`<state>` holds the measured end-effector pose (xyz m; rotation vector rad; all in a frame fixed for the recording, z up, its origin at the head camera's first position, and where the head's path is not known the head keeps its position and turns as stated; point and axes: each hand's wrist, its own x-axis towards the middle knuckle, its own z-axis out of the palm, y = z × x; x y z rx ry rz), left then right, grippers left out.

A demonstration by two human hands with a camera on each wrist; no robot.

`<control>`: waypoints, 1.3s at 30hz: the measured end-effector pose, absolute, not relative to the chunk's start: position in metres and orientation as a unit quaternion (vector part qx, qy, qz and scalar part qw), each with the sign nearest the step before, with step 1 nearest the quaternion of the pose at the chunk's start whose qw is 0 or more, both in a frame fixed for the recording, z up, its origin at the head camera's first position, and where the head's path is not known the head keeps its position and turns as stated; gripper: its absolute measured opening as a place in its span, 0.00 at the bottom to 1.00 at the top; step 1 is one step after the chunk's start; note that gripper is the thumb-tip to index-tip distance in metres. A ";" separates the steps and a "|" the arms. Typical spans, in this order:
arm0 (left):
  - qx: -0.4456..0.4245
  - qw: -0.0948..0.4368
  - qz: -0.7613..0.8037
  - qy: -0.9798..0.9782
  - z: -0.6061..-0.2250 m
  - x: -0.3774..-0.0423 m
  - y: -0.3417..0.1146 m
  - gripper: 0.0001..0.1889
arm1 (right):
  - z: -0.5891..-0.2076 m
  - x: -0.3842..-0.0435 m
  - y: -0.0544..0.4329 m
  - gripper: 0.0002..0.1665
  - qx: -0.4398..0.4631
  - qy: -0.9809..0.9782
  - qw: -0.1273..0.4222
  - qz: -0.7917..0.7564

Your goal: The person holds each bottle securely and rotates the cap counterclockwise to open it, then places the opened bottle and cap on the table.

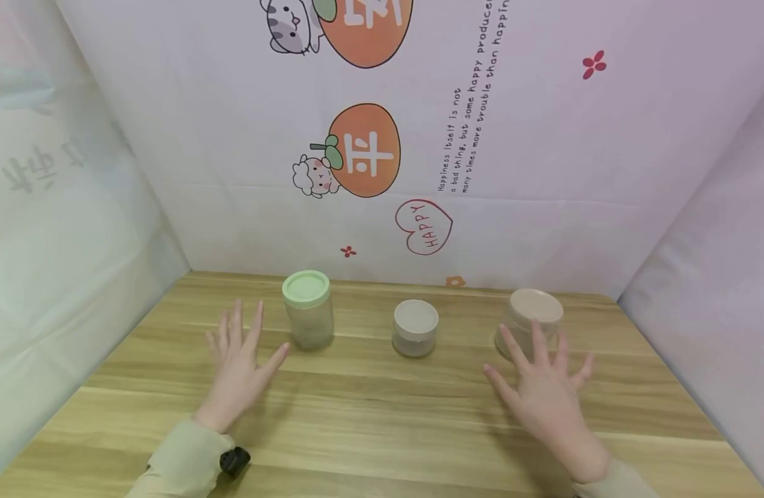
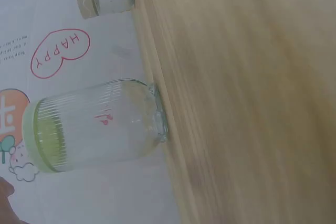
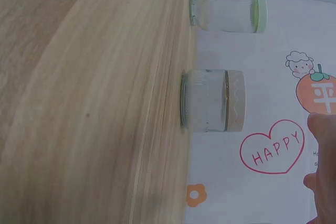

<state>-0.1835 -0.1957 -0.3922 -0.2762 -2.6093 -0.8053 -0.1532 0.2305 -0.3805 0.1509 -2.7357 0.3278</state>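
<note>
Three lidded clear jars stand upright in a row on a wooden table. The tall jar with a green lid [image 1: 310, 311] is on the left, its ribbed glass plain in the left wrist view. A small jar with a pale lid [image 1: 415, 328] stands in the middle. At the right is a wider jar with a beige lid [image 1: 531, 319], partly covered by fingers in the head view. My left hand [image 1: 237, 377], fingers spread, hovers left of the green-lidded jar and holds nothing. My right hand [image 1: 546, 394] is spread too, its fingertips overlapping the beige-lidded jar in the head view.
The wooden tabletop [image 1: 357, 429] runs back to a white printed cloth [image 1: 525, 235] with orange fruit drawings and lettering. White cloth also hangs along the left side [image 1: 64, 228] and the right side [image 1: 724, 290]. A black band piece [image 1: 235, 461] sits at the left cuff.
</note>
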 end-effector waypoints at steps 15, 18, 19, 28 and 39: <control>-0.039 0.130 -0.464 -0.876 -0.388 -0.218 -0.177 0.49 | -0.384 -0.158 0.218 0.40 0.091 -0.966 0.209 0.123; -0.032 0.135 -0.482 -0.865 -0.389 -0.223 -0.173 0.50 | -0.385 -0.159 0.214 0.40 0.097 -0.965 0.210 0.121; -0.027 0.135 -0.490 -0.861 -0.390 -0.225 -0.172 0.50 | -0.386 -0.160 0.213 0.40 0.099 -0.965 0.210 0.120; 0.001 0.102 -0.599 -0.795 -0.402 -0.247 -0.167 0.51 | -0.391 -0.165 0.201 0.37 0.125 -0.957 0.228 0.130; 0.020 0.096 -0.616 -0.782 -0.409 -0.257 -0.158 0.51 | -0.394 -0.183 0.181 0.34 0.177 -0.935 0.271 0.143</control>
